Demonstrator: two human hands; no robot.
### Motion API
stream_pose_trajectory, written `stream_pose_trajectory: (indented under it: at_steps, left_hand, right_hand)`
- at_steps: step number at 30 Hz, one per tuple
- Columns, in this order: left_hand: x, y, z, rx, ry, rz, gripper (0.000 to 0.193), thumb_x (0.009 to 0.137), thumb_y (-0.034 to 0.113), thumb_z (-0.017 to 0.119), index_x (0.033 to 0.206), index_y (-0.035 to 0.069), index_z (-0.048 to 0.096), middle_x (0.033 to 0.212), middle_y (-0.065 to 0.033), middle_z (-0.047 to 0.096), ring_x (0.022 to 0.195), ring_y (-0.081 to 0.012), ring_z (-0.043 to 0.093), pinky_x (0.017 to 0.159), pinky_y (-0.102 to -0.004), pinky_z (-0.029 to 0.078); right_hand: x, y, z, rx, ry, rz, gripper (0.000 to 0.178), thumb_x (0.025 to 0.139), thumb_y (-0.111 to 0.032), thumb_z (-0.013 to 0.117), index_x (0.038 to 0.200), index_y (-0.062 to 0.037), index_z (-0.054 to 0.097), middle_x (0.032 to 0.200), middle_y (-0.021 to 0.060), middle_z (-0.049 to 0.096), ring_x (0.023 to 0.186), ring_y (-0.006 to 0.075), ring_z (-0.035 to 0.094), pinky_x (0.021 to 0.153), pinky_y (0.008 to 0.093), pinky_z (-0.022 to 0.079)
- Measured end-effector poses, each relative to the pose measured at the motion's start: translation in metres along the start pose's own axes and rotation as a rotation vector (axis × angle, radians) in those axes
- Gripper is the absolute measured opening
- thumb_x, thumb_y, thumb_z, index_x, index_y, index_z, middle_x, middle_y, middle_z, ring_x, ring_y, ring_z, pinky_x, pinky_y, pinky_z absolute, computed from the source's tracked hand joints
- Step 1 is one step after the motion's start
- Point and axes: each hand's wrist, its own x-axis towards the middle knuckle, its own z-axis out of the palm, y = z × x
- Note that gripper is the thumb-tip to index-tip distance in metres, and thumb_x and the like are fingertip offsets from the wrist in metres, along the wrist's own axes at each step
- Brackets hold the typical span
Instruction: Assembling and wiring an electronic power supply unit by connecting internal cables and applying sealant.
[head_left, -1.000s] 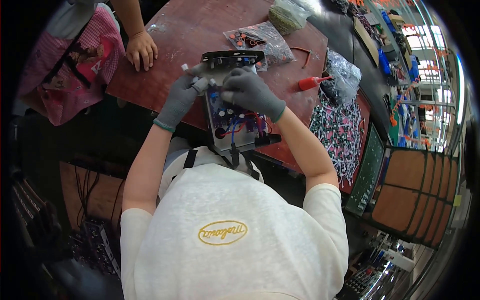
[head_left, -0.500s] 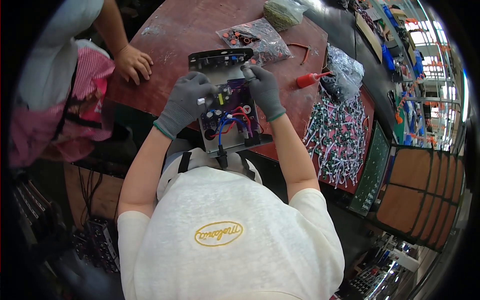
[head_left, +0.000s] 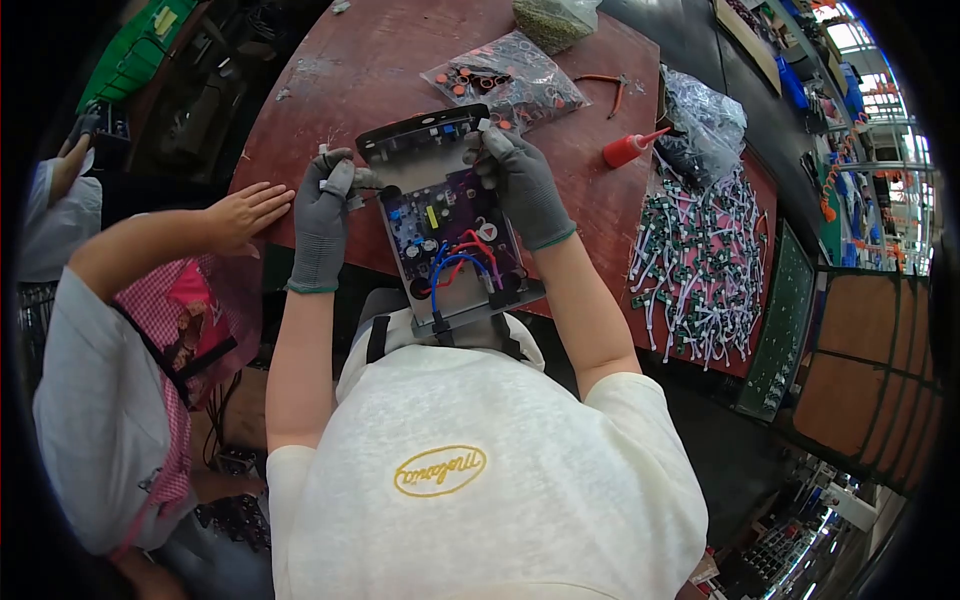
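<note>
A metal chassis (head_left: 410,277) with a black front panel (head_left: 420,132) leans over the table's near edge towards my body. Inside it sits a dark circuit board (head_left: 455,205), with red wires (head_left: 470,240) and blue wires (head_left: 441,262) looping at the near end. My left hand (head_left: 322,225), in a grey glove, is beside the chassis's left side, its fingers pinched on a thin cable with white ends. At the panel's right end, my gloved right hand (head_left: 528,195) is closed on a small white connector (head_left: 485,125); its fingertips partly hide the hold.
Beyond the panel lies a clear bag of orange-and-black rings (head_left: 505,80). To the right are red-handled pliers (head_left: 617,95), a red bottle (head_left: 625,150), a plastic bag (head_left: 705,115) and a pile of white-wired small boards (head_left: 695,265). A co-worker's hand (head_left: 250,215) rests at the left edge.
My left hand has moved left, away from the board, drawing the cable out beside the chassis. The chassis is tilted slightly differently. The co-worker has come closer on the left.
</note>
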Motion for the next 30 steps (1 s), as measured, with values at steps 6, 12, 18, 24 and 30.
stream_pose_trajectory:
  at_steps: [6,12,18,24,30]
  left_hand:
    - [0.01,0.01,0.019,0.351,0.108,0.048,0.031,0.094,0.015,0.058,0.123,0.003,0.056,0.095,-0.003,0.065,0.084,-0.0061,0.062,0.064,-0.0175,0.049]
    - [0.026,0.006,0.022,0.668,0.083,0.128,0.032,0.091,0.014,0.063,0.12,0.002,0.061,0.098,-0.0054,0.066,0.081,-0.0071,0.058,0.07,-0.0222,0.048]
    - [0.028,0.005,0.021,0.901,0.088,0.28,0.026,0.091,0.016,0.063,0.113,0.004,0.063,0.097,-0.0092,0.065,0.081,-0.0146,0.062,0.073,-0.0279,0.05]
    - [0.03,0.01,0.028,1.232,0.086,0.491,0.02,0.092,0.018,0.059,0.108,0.006,0.061,0.096,-0.0133,0.063,0.085,-0.0267,0.065,0.074,-0.0329,0.051]
    - [0.031,0.008,0.025,1.047,0.043,0.355,0.018,0.093,0.019,0.057,0.107,0.007,0.059,0.091,-0.0138,0.065,0.082,-0.0268,0.067,0.071,-0.0339,0.051]
  right_hand:
    - [-0.002,-0.006,-0.001,-0.219,0.045,0.073,0.025,0.093,-0.028,0.06,0.094,-0.0042,0.068,0.077,-0.0002,0.063,0.065,0.0056,0.05,0.056,0.0225,0.041]
    - [0.013,0.014,0.001,-1.297,0.351,-0.747,0.02,0.08,-0.022,0.065,0.067,-0.009,0.056,0.065,0.0093,0.057,0.064,0.0287,0.057,0.059,0.0402,0.046]
    - [0.021,0.014,0.006,-1.431,0.359,-0.874,0.022,0.076,-0.022,0.065,0.065,-0.0095,0.051,0.062,0.0078,0.053,0.065,0.028,0.057,0.058,0.0418,0.045]
    - [0.021,0.014,0.011,-1.484,0.399,-0.858,0.02,0.073,-0.02,0.065,0.065,-0.0086,0.051,0.063,0.0083,0.053,0.066,0.0279,0.057,0.058,0.0417,0.045]
    - [0.025,0.016,0.009,-1.485,0.332,-0.937,0.018,0.072,-0.019,0.065,0.065,-0.0085,0.051,0.063,0.0084,0.054,0.066,0.0282,0.057,0.058,0.0419,0.045]
